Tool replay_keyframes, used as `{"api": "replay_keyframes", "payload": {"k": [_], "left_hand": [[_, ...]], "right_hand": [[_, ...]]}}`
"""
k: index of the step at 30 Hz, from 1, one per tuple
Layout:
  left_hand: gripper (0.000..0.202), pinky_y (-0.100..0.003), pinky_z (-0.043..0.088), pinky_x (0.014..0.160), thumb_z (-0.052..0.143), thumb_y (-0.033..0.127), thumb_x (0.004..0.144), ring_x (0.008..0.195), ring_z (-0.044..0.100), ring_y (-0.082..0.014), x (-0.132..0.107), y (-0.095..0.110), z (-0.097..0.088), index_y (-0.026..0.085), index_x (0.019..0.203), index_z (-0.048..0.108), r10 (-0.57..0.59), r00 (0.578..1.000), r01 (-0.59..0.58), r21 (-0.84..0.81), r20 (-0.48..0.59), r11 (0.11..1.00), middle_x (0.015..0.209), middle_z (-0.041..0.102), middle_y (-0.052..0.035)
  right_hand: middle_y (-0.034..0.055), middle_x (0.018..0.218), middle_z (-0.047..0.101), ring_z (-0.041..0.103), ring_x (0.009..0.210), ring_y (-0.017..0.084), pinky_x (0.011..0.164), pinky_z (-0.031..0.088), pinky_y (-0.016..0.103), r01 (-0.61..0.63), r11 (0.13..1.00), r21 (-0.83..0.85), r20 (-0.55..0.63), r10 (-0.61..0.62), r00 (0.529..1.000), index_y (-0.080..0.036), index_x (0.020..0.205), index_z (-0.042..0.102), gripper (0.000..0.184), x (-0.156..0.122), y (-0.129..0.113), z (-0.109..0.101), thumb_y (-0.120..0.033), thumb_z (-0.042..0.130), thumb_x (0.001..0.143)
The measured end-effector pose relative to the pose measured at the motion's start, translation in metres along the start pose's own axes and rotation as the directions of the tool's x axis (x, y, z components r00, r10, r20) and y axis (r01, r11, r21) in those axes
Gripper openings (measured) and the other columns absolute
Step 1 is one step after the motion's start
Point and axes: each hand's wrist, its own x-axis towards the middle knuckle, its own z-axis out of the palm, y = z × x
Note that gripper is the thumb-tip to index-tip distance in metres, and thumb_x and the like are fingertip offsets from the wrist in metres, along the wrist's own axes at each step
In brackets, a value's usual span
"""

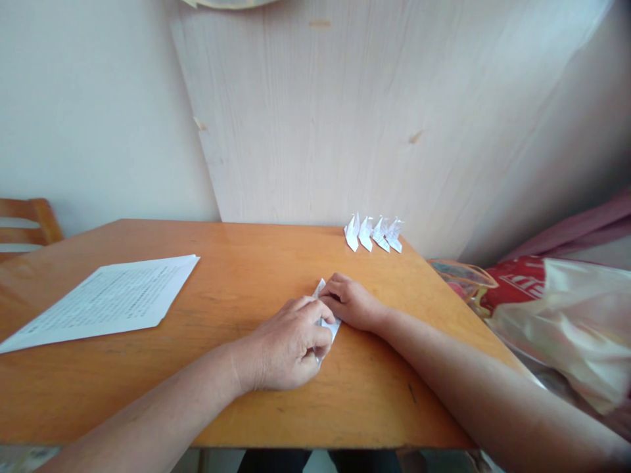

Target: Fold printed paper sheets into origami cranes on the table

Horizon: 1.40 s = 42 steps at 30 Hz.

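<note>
Near the middle of the wooden table, a small folded piece of printed white paper (329, 333) lies under both hands. My left hand (293, 341) is closed over its near part, with curled fingers on the paper. On its far right side rests my right hand (352, 302), its fingers bent and pressed against the paper close to the left fingertips. The hands cover much of the paper, so its full shape is hidden. Its pointed far tip and a lower right edge stick out.
Several folded white paper figures (373, 234) stand in a row at the table's back right. A stack of printed sheets (111, 299) lies on the left of the table (236, 263). Bags (566, 315) sit beyond the right edge; a wooden chair (29, 220) is at far left.
</note>
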Motion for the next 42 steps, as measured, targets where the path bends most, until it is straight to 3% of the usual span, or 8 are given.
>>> {"api": "replay_keyframes", "payload": {"k": [7,12,16,19,26,30,37,42], "left_hand": [[0.025,-0.037,0.047,0.090,0.049,-0.001,0.076,0.096,0.055,-0.0191,-0.004,-0.001,-0.001,0.022,0.084,0.055,-0.084,0.993,0.074,-0.113,-0.080,0.991,0.095,0.059,-0.0022],[0.021,-0.035,0.048,0.086,0.045,0.004,0.083,0.093,0.058,-0.0182,-0.009,-0.011,0.000,0.021,0.089,0.056,-0.311,0.923,0.277,-0.172,-0.225,0.945,0.094,0.060,-0.0018],[0.014,-0.038,0.047,0.089,0.051,0.031,0.095,0.099,0.059,-0.0213,-0.013,-0.004,0.003,0.021,0.103,0.058,-0.387,0.884,0.359,-0.149,-0.263,0.921,0.102,0.062,-0.0041],[0.051,-0.044,0.045,0.093,0.068,0.053,0.083,0.107,0.057,-0.0274,-0.013,0.008,0.008,0.022,0.122,0.057,-0.352,0.901,0.348,-0.062,-0.253,0.936,0.115,0.062,-0.0078],[0.018,-0.043,0.040,0.094,0.062,0.021,0.086,0.102,0.056,-0.0237,-0.020,0.016,0.013,0.025,0.103,0.066,-0.288,0.922,0.305,0.028,-0.257,0.952,0.105,0.066,-0.0026],[0.033,-0.042,0.041,0.096,0.056,0.007,0.080,0.105,0.056,-0.0231,-0.034,0.004,0.010,0.026,0.106,0.066,-0.297,0.911,0.326,0.059,-0.287,0.944,0.108,0.067,-0.0019],[0.036,-0.045,0.042,0.103,0.047,0.006,0.090,0.118,0.052,-0.0238,-0.051,-0.023,0.009,0.026,0.114,0.065,-0.326,0.869,0.395,0.124,-0.373,0.910,0.125,0.060,-0.0053],[0.028,-0.047,0.041,0.101,0.047,0.011,0.093,0.113,0.052,-0.0262,-0.039,-0.003,0.015,0.022,0.114,0.062,-0.374,0.805,0.488,0.156,-0.460,0.859,0.119,0.058,-0.0083]], "right_hand": [[0.0042,0.087,0.061,0.057,0.083,0.016,0.077,0.045,0.028,-0.003,0.999,-0.040,0.039,0.005,0.999,-0.018,0.088,0.069,0.016,0.000,-0.001,-0.001,-0.017,0.055,0.095],[0.0047,0.090,0.060,0.057,0.084,0.016,0.077,0.046,0.027,0.011,1.000,-0.028,0.027,-0.010,1.000,-0.017,0.091,0.069,0.013,-0.001,0.003,0.002,-0.017,0.056,0.093],[0.0058,0.092,0.059,0.057,0.086,0.016,0.078,0.047,0.028,0.026,0.999,-0.043,0.010,-0.025,1.000,-0.017,0.095,0.069,0.012,-0.002,0.003,0.004,-0.017,0.057,0.093],[0.0074,0.096,0.060,0.058,0.089,0.018,0.082,0.047,0.030,0.022,0.996,-0.087,-0.002,-0.023,1.000,-0.017,0.094,0.069,0.011,-0.003,0.002,0.003,-0.019,0.058,0.093],[0.0093,0.140,0.057,0.047,0.129,0.027,0.101,0.037,0.045,0.073,0.969,-0.235,0.102,-0.050,0.994,-0.025,0.128,0.063,0.035,-0.005,-0.007,-0.005,-0.020,0.053,0.095],[0.0089,0.108,0.070,0.060,0.105,0.025,0.091,0.037,0.041,0.035,0.944,-0.328,0.143,0.013,0.990,-0.024,0.109,0.071,0.023,-0.007,-0.016,-0.016,-0.026,0.053,0.095],[0.0059,0.082,0.068,0.057,0.067,0.018,0.061,0.032,0.030,-0.155,0.921,-0.357,0.172,0.228,0.958,-0.021,0.085,0.065,0.009,-0.016,-0.040,-0.027,-0.029,0.061,0.086],[0.0052,0.073,0.068,0.054,0.057,0.017,0.052,0.025,0.028,-0.297,0.893,-0.338,0.230,0.385,0.894,-0.022,0.081,0.061,0.010,-0.022,-0.059,-0.027,-0.032,0.061,0.084]]}}
